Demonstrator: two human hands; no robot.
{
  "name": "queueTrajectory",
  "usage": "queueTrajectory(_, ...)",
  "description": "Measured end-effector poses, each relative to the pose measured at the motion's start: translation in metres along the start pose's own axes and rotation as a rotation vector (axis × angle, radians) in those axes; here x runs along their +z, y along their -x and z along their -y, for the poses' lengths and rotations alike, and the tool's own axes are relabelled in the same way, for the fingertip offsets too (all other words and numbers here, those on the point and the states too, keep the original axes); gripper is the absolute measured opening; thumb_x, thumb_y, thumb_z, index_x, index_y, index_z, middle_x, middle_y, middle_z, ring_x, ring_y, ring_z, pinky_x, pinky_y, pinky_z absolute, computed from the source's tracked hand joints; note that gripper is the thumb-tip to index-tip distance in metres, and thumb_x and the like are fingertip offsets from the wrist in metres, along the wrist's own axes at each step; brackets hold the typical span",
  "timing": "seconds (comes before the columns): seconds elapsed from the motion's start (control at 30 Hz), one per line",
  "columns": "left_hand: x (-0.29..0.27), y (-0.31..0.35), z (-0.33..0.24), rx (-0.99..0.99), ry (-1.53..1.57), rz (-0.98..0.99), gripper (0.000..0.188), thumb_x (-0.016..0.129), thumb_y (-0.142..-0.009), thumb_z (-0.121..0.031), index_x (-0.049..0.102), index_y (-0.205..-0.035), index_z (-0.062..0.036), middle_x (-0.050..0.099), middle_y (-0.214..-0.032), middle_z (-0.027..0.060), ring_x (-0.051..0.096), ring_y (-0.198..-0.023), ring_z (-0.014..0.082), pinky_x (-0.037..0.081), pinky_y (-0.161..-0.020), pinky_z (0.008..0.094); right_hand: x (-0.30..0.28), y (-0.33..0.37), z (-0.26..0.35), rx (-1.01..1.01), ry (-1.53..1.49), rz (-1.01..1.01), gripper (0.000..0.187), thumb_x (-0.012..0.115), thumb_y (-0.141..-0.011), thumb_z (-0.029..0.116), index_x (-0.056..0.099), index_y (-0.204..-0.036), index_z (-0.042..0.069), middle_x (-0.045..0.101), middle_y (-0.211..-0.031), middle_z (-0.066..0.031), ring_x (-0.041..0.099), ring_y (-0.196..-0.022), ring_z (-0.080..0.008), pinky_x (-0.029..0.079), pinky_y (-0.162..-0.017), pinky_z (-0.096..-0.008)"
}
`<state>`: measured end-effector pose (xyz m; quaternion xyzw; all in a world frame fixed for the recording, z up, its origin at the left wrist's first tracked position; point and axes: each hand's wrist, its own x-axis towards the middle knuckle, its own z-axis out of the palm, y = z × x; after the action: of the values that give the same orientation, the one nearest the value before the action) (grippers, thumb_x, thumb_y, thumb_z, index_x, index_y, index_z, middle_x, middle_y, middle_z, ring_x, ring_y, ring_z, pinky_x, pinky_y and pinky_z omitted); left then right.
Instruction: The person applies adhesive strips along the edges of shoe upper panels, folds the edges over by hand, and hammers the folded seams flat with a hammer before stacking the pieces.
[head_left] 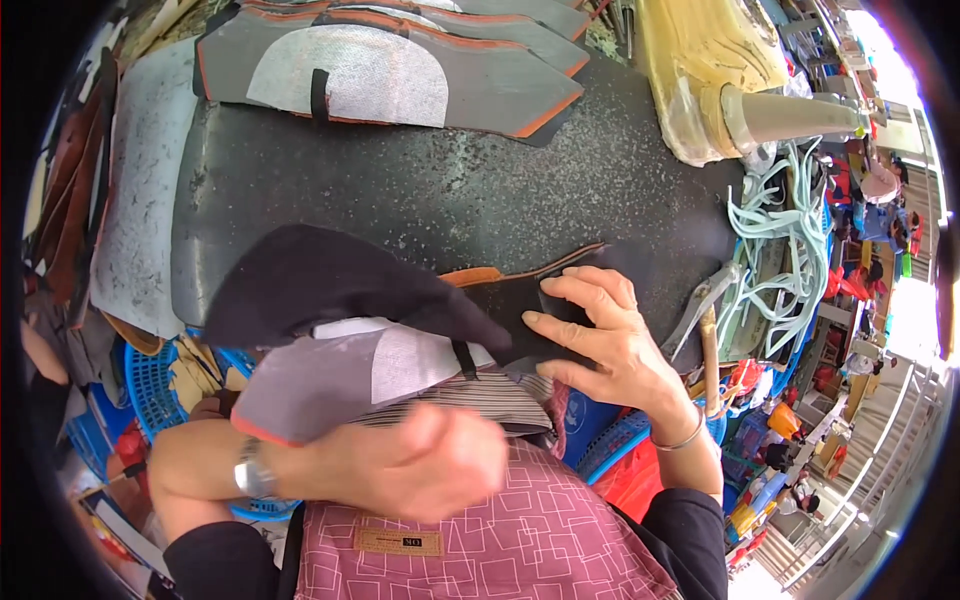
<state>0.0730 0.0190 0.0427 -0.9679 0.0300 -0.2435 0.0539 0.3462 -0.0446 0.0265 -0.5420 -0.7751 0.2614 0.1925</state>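
A black shoe upper piece with a grey lining and a whitish backing patch lies folded over the near edge of the dark work board. A brown strip shows along its top edge. My right hand holds the piece down at its right end, fingers bent and pressed on the black material. Below the hanging lining, my left hand is in front of my patterned apron, apart from the piece. Motion smears its fingers.
More grey upper pieces with orange edges lie stacked at the back. A yellow glue-crusted container with a thick pale handle stands far right. Light green strips and a hammer-like tool lie right. Blue baskets flank my lap.
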Motion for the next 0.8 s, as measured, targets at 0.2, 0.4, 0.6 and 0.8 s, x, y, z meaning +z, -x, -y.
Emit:
queueTrajectory(0.2,-0.014,0.024,0.025,-0.114,-0.084,0.444,0.032,0.052,-0.085,-0.023,0.066,-0.107,-0.0043,0.066,-0.119,0.0159,0.059,-0.111,0.0297,0.045,-0.095,0.039,0.026,-0.033,0.032,0.029,0.075,-0.138,0.053,0.085,-0.064,0.034,0.068,-0.103,0.003,0.062,-0.102,-0.0101,0.06,-0.091,-0.0296,0.047,-0.081,-0.0406)
queueTrajectory(0.4,-0.008,0.036,0.031,-0.146,-0.026,0.465,0.032,0.053,-0.083,-0.024,0.062,-0.109,-0.0084,0.066,-0.114,0.0139,0.058,-0.107,0.0289,0.047,-0.088,0.0345,0.043,-0.04,0.028,-0.121,-0.191,-0.188,0.039,0.063,-0.07,-0.003,0.068,-0.108,-0.003,0.066,-0.113,-0.0163,0.064,-0.099,-0.0301,0.054,-0.085,-0.0388)
queueTrajectory(0.6,-0.019,0.073,0.056,-0.32,0.177,0.376,0.029,0.061,-0.072,-0.018,0.07,-0.097,-0.0057,0.067,-0.098,0.0035,0.061,-0.097,0.0215,0.05,-0.081,0.0347,0.028,-0.061,0.034,-0.188,-0.129,0.147,0.045,0.066,-0.065,0.0,0.071,-0.109,0.004,0.066,-0.122,-0.0068,0.058,-0.106,-0.0257,0.047,-0.091,-0.0383)
queueTrajectory(0.8,-0.004,0.094,0.03,-0.429,0.386,0.284,0.031,0.066,-0.068,-0.014,0.07,-0.095,-0.0017,0.067,-0.094,0.0091,0.063,-0.096,0.0269,0.052,-0.077,0.0392,0.044,-0.076,0.072,-0.059,-0.027,0.14,0.047,0.081,-0.068,0.027,0.067,-0.106,0.003,0.063,-0.115,-0.01,0.058,-0.096,-0.0268,0.045,-0.082,-0.0374)
